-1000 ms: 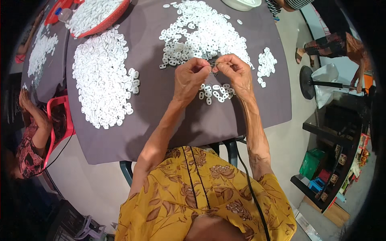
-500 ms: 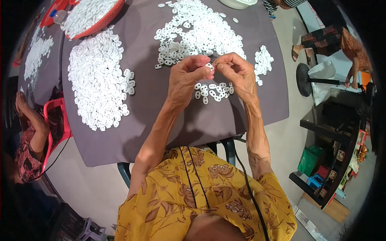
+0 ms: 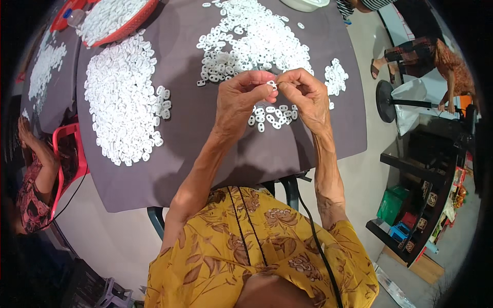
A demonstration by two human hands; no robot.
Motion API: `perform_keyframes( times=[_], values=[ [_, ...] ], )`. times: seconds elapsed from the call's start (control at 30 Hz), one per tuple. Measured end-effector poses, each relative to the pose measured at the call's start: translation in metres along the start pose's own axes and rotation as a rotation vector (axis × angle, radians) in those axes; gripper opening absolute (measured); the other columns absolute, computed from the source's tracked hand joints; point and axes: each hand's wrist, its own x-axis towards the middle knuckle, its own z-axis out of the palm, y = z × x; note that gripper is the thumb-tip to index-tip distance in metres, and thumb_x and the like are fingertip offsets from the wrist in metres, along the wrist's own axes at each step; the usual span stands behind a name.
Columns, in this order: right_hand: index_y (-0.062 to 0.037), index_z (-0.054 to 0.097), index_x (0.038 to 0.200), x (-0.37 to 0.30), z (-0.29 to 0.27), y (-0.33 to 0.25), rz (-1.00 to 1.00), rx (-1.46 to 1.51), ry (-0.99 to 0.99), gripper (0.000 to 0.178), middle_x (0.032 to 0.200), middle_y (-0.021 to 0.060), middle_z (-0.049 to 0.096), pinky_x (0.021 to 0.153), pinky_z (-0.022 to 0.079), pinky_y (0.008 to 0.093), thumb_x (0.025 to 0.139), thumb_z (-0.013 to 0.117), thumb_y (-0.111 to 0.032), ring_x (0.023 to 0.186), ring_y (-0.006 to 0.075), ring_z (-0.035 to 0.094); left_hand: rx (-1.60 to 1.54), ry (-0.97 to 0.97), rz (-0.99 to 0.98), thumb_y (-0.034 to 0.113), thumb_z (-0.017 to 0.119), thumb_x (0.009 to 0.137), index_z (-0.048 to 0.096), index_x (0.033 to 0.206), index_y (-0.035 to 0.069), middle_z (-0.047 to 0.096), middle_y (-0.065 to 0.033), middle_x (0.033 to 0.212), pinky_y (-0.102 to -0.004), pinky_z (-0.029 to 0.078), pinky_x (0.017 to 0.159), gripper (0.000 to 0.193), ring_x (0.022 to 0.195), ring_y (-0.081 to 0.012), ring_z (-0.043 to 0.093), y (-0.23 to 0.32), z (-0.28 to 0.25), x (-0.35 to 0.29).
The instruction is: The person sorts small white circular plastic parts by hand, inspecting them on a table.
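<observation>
Between thumb and fingers, my left hand point(image 3: 240, 100) pinches a small white oval piece with two holes point(image 3: 272, 85). My right hand point(image 3: 307, 100) is closed in a pinch right beside that piece; whatever its fingertips hold is too small to make out. Just below both hands lies a loose cluster of similar white two-hole pieces point(image 3: 277, 118). Beyond them spreads a big heap of the same pieces point(image 3: 257, 38). A second dense heap point(image 3: 120, 102) covers the left of the table, and a small pile point(image 3: 336, 78) lies to the right.
The grey-covered table point(image 3: 205, 159) carries a red basket point(image 3: 126, 35) full of white pieces and a white basin point(image 3: 306, 4) at its far edge. A person sits at left on a pink chair point(image 3: 82, 149). Another person stands at right near a dark shelf point(image 3: 411, 172).
Both hands stay together over the table, and the white piece has shifted slightly to the right with the left fingertips. The whole view has tilted a little.
</observation>
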Motion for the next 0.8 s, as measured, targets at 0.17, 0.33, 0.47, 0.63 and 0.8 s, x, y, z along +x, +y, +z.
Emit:
perform_keyframes(
  times=[0.17,0.33,0.47,0.63,0.8],
  values=[
    [-0.0014,0.059,0.082,-0.0009,-0.0009,0.0011,0.003,-0.034,0.002,0.004,0.073,-0.0018,0.056,0.061,0.038,0.0192,0.079,0.057,-0.003,0.067,0.0046,0.048,0.002,-0.001,0.014,0.001,0.060,0.076,0.059,0.094,-0.004,0.061,-0.0075,0.081,-0.0247,0.050,0.067,0.019,0.069,-0.0129,0.059,-0.0027,0.0000,0.0006],
    [-0.0019,0.060,0.082,-0.0009,0.0000,0.0029,0.026,-0.049,0.003,0.004,0.073,-0.0024,0.056,0.061,0.037,0.0191,0.079,0.057,-0.004,0.067,0.0043,0.048,-0.008,0.000,0.017,0.001,0.060,0.075,0.060,0.092,-0.005,0.061,-0.0076,0.081,-0.0250,0.050,0.067,0.018,0.069,-0.0129,0.059,-0.0049,-0.0017,0.0011],
    [-0.0018,0.059,0.082,-0.0027,0.0007,0.0042,0.024,-0.034,0.011,0.004,0.073,-0.0027,0.056,0.061,0.037,0.0190,0.080,0.057,-0.004,0.066,0.0039,0.047,0.023,-0.014,0.034,0.001,0.060,0.075,0.060,0.091,-0.004,0.061,-0.0074,0.080,-0.0251,0.050,0.066,0.017,0.069,-0.0128,0.059,-0.0064,-0.0021,0.0015],
    [-0.0015,0.059,0.082,-0.0034,0.0008,0.0028,-0.001,-0.048,0.002,0.004,0.072,-0.0035,0.055,0.059,0.037,0.0178,0.080,0.056,-0.003,0.065,0.0030,0.046,0.038,-0.011,0.018,0.002,0.061,0.074,0.061,0.090,-0.004,0.061,-0.0075,0.080,-0.0249,0.050,0.066,0.017,0.069,-0.0126,0.059,-0.0049,-0.0010,0.0005],
    [-0.0008,0.058,0.082,-0.0027,0.0029,0.0047,-0.019,-0.078,-0.013,0.005,0.070,-0.0039,0.054,0.057,0.037,0.0169,0.081,0.054,-0.003,0.063,0.0024,0.046,0.054,0.019,0.012,0.002,0.062,0.073,0.061,0.091,-0.004,0.062,-0.0069,0.079,-0.0242,0.049,0.066,0.019,0.069,-0.0120,0.059,-0.0035,-0.0019,-0.0015]
  ],
)
